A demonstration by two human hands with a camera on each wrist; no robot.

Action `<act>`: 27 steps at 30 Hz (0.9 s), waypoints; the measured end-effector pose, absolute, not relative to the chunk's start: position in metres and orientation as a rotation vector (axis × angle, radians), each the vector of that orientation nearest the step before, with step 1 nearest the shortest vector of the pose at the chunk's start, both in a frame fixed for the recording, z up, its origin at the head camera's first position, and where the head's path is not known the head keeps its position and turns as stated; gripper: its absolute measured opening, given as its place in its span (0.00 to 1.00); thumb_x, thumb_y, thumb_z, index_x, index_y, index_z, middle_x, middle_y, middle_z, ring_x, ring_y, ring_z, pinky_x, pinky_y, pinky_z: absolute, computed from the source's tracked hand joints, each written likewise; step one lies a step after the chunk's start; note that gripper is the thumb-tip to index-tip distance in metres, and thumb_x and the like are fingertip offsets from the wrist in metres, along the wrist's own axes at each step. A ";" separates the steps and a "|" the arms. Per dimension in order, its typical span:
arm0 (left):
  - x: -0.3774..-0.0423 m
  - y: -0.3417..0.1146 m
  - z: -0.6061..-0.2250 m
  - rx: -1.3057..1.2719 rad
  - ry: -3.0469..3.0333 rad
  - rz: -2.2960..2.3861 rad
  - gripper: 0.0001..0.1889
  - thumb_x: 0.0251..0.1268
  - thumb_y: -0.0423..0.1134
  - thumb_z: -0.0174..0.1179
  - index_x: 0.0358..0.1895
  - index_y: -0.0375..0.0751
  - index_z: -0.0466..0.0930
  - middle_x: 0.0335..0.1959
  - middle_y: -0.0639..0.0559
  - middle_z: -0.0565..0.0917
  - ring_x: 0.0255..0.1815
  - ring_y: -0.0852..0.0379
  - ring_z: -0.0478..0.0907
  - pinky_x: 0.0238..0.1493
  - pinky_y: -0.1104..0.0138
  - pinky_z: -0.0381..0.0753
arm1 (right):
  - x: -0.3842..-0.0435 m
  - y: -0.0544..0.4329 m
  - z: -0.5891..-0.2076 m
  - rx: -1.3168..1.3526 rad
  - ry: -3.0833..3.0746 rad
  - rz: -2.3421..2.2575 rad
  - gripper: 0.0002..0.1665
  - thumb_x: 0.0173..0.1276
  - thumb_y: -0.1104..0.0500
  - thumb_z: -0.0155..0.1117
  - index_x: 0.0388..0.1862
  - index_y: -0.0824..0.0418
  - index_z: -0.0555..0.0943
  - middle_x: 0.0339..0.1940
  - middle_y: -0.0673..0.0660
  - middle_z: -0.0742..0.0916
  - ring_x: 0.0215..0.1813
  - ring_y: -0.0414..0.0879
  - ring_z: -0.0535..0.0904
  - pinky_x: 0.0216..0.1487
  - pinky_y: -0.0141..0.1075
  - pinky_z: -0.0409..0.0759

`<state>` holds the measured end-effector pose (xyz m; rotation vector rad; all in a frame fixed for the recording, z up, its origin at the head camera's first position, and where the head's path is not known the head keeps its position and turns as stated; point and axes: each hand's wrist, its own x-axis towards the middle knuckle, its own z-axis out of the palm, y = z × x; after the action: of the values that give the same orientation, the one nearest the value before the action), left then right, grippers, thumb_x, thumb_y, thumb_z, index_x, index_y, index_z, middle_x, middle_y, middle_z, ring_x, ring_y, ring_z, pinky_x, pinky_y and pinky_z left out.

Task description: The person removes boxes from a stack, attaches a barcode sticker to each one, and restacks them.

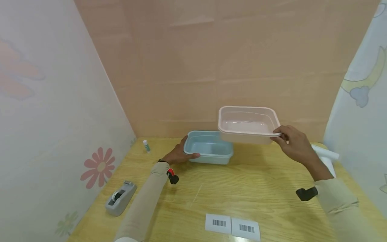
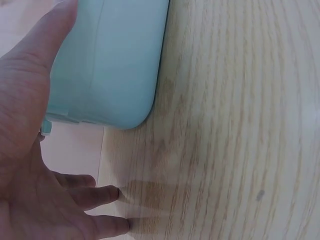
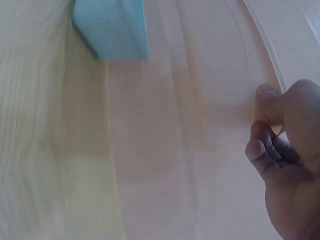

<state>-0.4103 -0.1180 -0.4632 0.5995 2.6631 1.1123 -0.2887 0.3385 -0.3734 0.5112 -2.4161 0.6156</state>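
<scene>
A light-blue plastic bin (image 1: 208,159) sits on the table near the back wall. My left hand (image 1: 178,155) holds its left end, thumb across the front wall. In the left wrist view that thumb lies against the blue bin (image 2: 115,65), while several other fingers stretch out free over the table; the index finger is mostly hidden. Raised above and to the right is a pale pink plastic bin (image 1: 246,138), overlapping the blue one's right corner in view. My right hand (image 1: 293,143) pinches the pink bin's right front rim between thumb and fingers, also visible in the right wrist view.
A grey tape dispenser (image 1: 121,198) stands at the left, with a small glue stick (image 1: 146,146) farther back. Two white barcode cards (image 1: 218,224) lie by the front edge. A white object (image 1: 328,158) is partly behind my right forearm. Patterned walls flank the table.
</scene>
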 end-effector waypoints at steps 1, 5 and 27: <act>-0.409 -0.118 -0.463 0.606 2.665 1.124 0.65 0.51 0.69 0.70 0.82 0.52 0.34 0.68 0.45 0.68 0.62 0.49 0.71 0.60 0.51 0.74 | -0.285 0.349 -0.376 0.487 -2.442 0.624 0.06 0.68 0.61 0.71 0.41 0.54 0.82 0.33 0.48 0.79 0.32 0.39 0.71 0.31 0.34 0.68; -0.407 -0.121 -0.464 0.633 2.671 1.149 0.63 0.52 0.68 0.71 0.82 0.53 0.36 0.67 0.48 0.68 0.62 0.50 0.72 0.60 0.52 0.75 | -0.274 0.387 -0.393 0.396 -2.547 0.671 0.05 0.71 0.58 0.68 0.43 0.53 0.81 0.40 0.50 0.81 0.39 0.42 0.78 0.34 0.34 0.74; -0.400 -0.126 -0.468 0.671 2.656 1.185 0.62 0.53 0.67 0.70 0.82 0.56 0.36 0.65 0.51 0.70 0.59 0.53 0.74 0.57 0.55 0.77 | -0.265 0.424 -0.464 0.483 -2.629 0.710 0.10 0.67 0.66 0.70 0.45 0.56 0.81 0.38 0.55 0.84 0.37 0.27 0.78 0.30 0.32 0.80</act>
<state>-0.4004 -0.1264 -0.4682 0.6713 2.6555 1.1850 -0.2651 0.4241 -0.4644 0.4830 -2.6293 0.7101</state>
